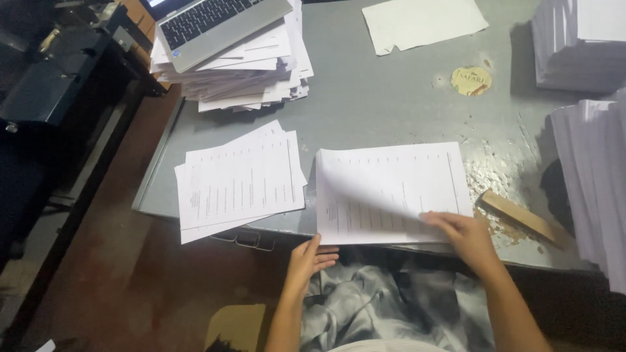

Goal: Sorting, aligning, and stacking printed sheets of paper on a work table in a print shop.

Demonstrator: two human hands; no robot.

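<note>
The right hand [464,236] lies flat, fingers spread, on the printed stack [391,195] at the near edge of the grey table [391,98], pinching nothing that I can see, while a top sheet curls up. The left hand [308,257], loosely open, touches the stack's near-left corner. The second pile [238,182] overhangs that edge — a nudge could probably spill it. No containers here — only the laptop [215,26] atop papers at the far-left corner.
</note>
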